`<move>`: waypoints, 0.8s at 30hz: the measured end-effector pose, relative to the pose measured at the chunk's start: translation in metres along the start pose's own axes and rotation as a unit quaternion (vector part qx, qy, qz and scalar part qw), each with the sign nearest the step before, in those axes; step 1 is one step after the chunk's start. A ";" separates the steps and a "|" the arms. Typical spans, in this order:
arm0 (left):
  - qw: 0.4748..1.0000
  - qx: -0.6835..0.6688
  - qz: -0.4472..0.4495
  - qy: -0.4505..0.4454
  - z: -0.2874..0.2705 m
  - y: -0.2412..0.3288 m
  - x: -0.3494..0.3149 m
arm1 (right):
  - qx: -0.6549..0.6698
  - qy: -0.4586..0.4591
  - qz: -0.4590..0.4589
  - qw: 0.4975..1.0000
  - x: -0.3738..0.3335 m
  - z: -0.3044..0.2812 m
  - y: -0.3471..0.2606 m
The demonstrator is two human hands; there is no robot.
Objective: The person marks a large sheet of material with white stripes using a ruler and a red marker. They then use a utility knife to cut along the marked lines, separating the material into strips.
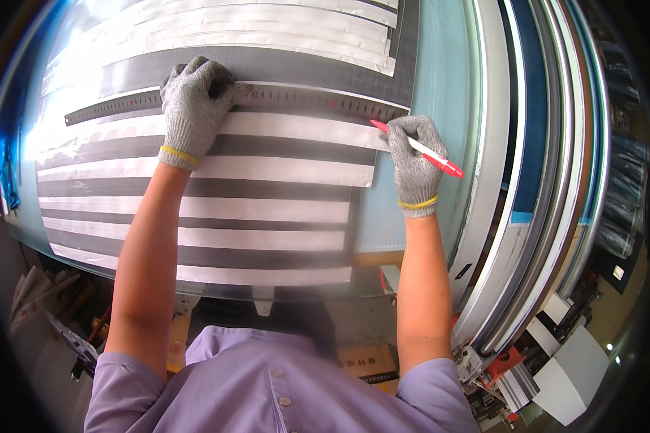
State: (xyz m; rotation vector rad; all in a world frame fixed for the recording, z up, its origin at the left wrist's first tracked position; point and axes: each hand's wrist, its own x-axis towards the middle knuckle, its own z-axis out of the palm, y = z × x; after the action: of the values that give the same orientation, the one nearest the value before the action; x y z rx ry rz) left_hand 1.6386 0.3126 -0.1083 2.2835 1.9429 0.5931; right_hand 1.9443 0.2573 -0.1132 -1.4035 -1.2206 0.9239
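Note:
My left hand point(195, 108), in a grey knit glove, presses flat on a long dark metal ruler point(303, 101) that lies across a dark grey sheet point(267, 191) covered with white strips. My right hand point(415, 162), gloved the same way, grips a red and white pen point(426, 151). The pen's tip touches the sheet at the ruler's right end, close to the sheet's right edge. Both forearms come up from the lower edge of the picture.
The sheet lies on a pale blue-green table point(440, 65). Curved white, blue and brown bands point(527, 144) run along the table's right side. Boxes and clutter point(556, 368) sit on the floor at lower right, more clutter point(43, 303) at lower left.

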 end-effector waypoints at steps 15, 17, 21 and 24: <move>1.000 0.003 0.003 0.001 -0.004 0.003 0.000 | 0.058 0.129 0.012 0.990 0.003 0.000 -0.005; 1.000 0.004 -0.006 0.002 -0.005 0.004 -0.001 | -0.094 0.140 -0.060 0.984 0.009 -0.003 0.002; 1.000 -0.015 0.016 0.007 -0.006 0.000 -0.003 | -0.310 0.057 -0.167 0.934 0.014 -0.014 0.014; 0.998 -0.048 -0.019 -0.038 -0.021 -0.004 -0.018 | -0.207 -0.006 -0.122 0.971 0.007 -0.021 0.017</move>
State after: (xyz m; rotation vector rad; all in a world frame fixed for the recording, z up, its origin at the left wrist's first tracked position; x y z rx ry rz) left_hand 1.6254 0.2922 -0.0950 2.1741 1.8757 0.5740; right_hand 1.9688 0.2608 -0.1251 -1.5217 -1.6199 0.5237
